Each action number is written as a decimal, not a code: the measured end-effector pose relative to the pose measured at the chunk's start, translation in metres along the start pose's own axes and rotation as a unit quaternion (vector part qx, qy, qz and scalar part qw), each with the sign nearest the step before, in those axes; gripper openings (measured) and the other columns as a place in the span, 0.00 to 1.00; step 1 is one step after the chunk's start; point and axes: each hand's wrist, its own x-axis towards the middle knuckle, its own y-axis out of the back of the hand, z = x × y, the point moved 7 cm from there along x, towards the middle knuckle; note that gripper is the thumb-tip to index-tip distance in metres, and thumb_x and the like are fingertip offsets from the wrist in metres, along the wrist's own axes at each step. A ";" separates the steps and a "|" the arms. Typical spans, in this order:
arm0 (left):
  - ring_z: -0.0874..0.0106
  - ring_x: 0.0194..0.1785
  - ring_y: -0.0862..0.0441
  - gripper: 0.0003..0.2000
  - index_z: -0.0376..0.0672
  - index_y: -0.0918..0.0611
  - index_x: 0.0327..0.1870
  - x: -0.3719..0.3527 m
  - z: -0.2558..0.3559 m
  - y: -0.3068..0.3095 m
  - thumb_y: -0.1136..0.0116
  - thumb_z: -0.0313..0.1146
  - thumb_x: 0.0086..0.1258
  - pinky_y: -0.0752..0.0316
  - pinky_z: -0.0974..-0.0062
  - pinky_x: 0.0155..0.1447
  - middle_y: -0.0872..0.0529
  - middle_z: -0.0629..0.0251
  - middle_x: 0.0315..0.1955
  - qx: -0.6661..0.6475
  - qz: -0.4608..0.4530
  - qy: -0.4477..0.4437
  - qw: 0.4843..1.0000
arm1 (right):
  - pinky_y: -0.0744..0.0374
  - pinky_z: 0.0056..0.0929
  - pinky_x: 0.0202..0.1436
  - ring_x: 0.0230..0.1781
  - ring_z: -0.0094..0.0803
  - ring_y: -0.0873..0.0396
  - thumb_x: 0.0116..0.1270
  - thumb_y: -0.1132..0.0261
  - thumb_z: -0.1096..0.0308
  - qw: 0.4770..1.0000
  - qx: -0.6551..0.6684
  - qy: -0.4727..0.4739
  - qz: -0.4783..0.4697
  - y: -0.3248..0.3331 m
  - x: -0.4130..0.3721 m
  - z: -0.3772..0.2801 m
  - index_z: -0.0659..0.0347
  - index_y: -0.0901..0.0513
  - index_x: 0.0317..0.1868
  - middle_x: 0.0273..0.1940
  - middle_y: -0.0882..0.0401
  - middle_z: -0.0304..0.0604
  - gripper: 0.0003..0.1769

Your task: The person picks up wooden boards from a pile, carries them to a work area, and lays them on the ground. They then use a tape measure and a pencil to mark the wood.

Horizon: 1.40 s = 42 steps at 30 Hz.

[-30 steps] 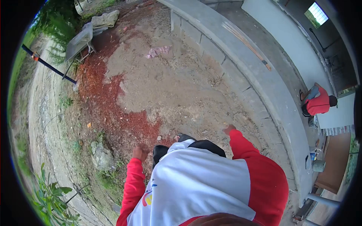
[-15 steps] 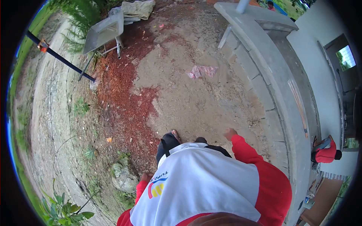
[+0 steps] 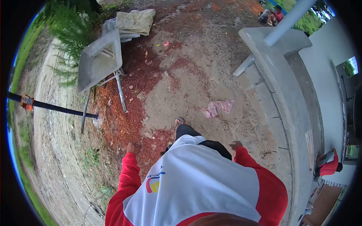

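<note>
My left hand (image 3: 134, 147) hangs in front of my body at the end of a red sleeve, over the reddish soil; its fingers are small and blurred. On the other side my right hand (image 3: 236, 144) is held low above the sandy ground, its fingers too indistinct to read. Neither hand touches any object that I can make out. Beyond them a grey wheelbarrow (image 3: 102, 62) stands at the upper left, and a crumpled pink sheet (image 3: 220, 108) lies on the ground ahead of my right hand. One sandalled foot (image 3: 179, 121) shows ahead of my body.
A low concrete wall (image 3: 281, 90) curves along the right, with a pale post (image 3: 288, 23) on it. A dark pole (image 3: 56, 109) crosses the left side. Pale sacks (image 3: 136, 22) lie behind the wheelbarrow. One person (image 3: 329, 164) is at the right, another (image 3: 277, 15) at the top.
The wheelbarrow, pink sheet and wall post appear nearer. My left hand has moved forward and up from beside my body. A sandalled foot now shows farther forward.
</note>
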 end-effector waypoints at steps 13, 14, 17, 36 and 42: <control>0.67 0.32 0.19 0.06 0.38 0.18 0.34 0.215 0.121 -0.022 0.42 0.30 0.58 0.24 0.66 0.35 0.17 0.60 0.28 0.128 -0.022 0.260 0.957 | 0.23 0.35 0.46 0.43 0.40 0.20 0.56 0.38 0.56 0.984 -0.031 0.156 0.074 0.185 0.176 -0.534 0.57 0.21 0.53 0.42 0.18 0.52 0.24; 0.67 0.32 0.19 0.06 0.38 0.18 0.34 0.253 0.142 -0.020 0.42 0.29 0.58 0.24 0.66 0.34 0.17 0.60 0.27 0.146 -0.028 0.258 0.955 | 0.23 0.35 0.46 0.43 0.40 0.19 0.55 0.38 0.56 0.985 -0.082 0.129 0.081 0.163 0.226 -0.524 0.57 0.21 0.52 0.42 0.18 0.51 0.24; 0.67 0.31 0.18 0.06 0.38 0.18 0.34 0.373 0.228 -0.004 0.41 0.29 0.58 0.23 0.66 0.32 0.17 0.60 0.26 0.223 -0.050 0.239 0.944 | 0.23 0.39 0.51 0.48 0.44 0.21 0.50 0.38 0.49 0.998 -0.054 0.004 0.037 0.156 0.211 -0.529 0.55 0.19 0.50 0.48 0.20 0.51 0.28; 0.70 0.25 0.19 0.10 0.36 0.17 0.35 0.885 0.689 -0.406 0.45 0.32 0.56 0.26 0.75 0.28 0.17 0.59 0.23 0.452 -0.234 -0.103 0.854 | 0.21 0.34 0.38 0.35 0.37 0.18 0.50 0.32 0.60 0.948 0.214 -0.222 -0.081 0.177 0.521 -0.589 0.67 0.19 0.47 0.35 0.16 0.49 0.25; 0.66 0.29 0.21 0.11 0.37 0.19 0.35 0.948 0.628 -0.432 0.49 0.35 0.59 0.29 0.67 0.33 0.19 0.58 0.25 0.355 -0.221 0.156 0.895 | 0.23 0.37 0.51 0.48 0.44 0.21 0.53 0.38 0.52 0.977 0.104 -0.067 0.176 0.413 0.695 -0.689 0.58 0.20 0.50 0.47 0.20 0.52 0.26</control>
